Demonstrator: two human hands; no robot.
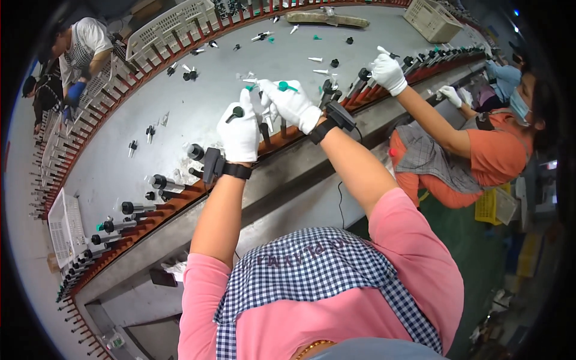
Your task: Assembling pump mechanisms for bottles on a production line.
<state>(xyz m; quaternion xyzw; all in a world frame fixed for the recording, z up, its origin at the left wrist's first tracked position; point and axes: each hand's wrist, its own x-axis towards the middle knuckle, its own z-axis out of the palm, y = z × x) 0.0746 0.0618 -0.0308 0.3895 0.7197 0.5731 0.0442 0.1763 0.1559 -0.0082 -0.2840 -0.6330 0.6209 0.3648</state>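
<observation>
Both my hands wear white gloves and come close together over the near edge of the grey work table (198,120). My left hand (241,139) is closed, with a small dark green cap with a short stem (238,112) at its fingers. Just right of it, my right hand (295,107) is also closed and has a bright green cap (287,87) between its fingers. A small white nozzle (249,80) shows at the right fingertips. Between the hands, white tube-like pieces (269,123) are partly hidden. Black-capped upright holders (194,152) stand beside my left wrist.
A curved rail of red-brown pegs (150,211) with black-topped parts runs along the table edge. Loose white nozzles (315,59) and black caps (335,63) lie scattered. White crates (433,21) stand around. On the right, a co-worker's gloved hand (389,72) reaches over the rail.
</observation>
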